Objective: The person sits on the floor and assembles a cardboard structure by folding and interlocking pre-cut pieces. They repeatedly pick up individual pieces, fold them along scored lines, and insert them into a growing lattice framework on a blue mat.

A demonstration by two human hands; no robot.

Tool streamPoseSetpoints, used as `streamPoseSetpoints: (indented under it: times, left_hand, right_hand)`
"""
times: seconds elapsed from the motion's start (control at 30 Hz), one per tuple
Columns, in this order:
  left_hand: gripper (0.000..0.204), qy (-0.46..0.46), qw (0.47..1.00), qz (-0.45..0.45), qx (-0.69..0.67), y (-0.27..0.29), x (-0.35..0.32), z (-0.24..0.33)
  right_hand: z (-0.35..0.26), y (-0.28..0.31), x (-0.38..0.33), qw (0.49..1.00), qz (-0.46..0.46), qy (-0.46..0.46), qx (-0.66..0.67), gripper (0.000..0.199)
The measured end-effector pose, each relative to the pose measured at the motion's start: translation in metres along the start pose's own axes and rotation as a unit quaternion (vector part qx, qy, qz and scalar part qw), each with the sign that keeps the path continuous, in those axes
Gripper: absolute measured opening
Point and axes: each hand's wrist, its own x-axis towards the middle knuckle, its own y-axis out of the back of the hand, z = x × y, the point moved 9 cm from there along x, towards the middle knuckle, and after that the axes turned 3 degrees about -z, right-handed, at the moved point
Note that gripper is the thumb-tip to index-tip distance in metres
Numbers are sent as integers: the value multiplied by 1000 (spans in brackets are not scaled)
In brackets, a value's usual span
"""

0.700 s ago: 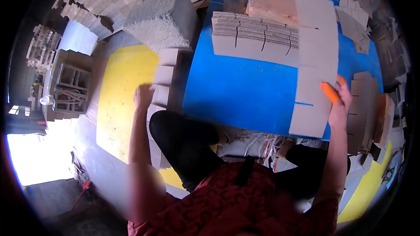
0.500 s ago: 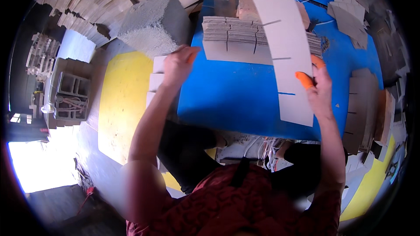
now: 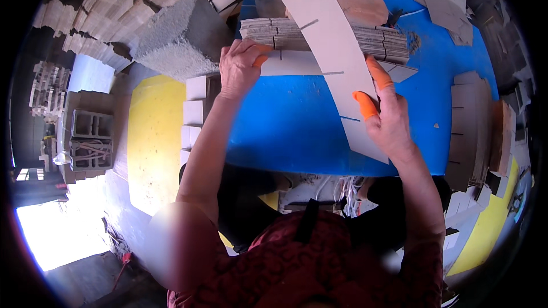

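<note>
nearest are the person's red patterned top (image 3: 308,248) and dark trousers (image 3: 245,197), tucked under the near edge of the blue tabletop (image 3: 279,122). a little farther off, at the right, the right hand (image 3: 389,117) grips a pale slotted strip (image 3: 337,51) by its right edge, orange-covered thumb on the face; the strip slants from near right to far left, crossing in front of a packed row of strips (image 3: 285,33). beyond the table's near half, the left hand (image 3: 240,68) is at the left end of a front strip (image 3: 297,65), which lies along the row's near side; its fingers are bent close together, but whether they pinch that strip i cannot tell.

the step in hand looks like handling single strips at the row, one held and another reached for. a move from here seems to call for a sure hold on the front strip's end and keeping the held strip clear of the row.

left of the table lies a yellow sheet (image 3: 154,137); at its right, a bundle of slotted board (image 3: 468,131). farther back are a rough grey block (image 3: 182,40), a yellow-lidded jar (image 3: 268,0) and a pinkish block (image 3: 359,3), with heaped cardboard (image 3: 108,5) at far left.
</note>
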Motion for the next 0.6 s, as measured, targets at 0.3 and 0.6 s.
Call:
streamPoseSetpoints:
  times: [0.3, 0.6]
  left_hand:
    - [16, 178, 928, -81, -319, -19, -19, -7]
    - [11, 130, 909, -92, -385, -1, -50, 87]
  right_hand:
    - [-20, 5, 5, 998, 33, 42, -34, 87]
    - [-43, 10, 2, 990, 94, 108, 15, 76]
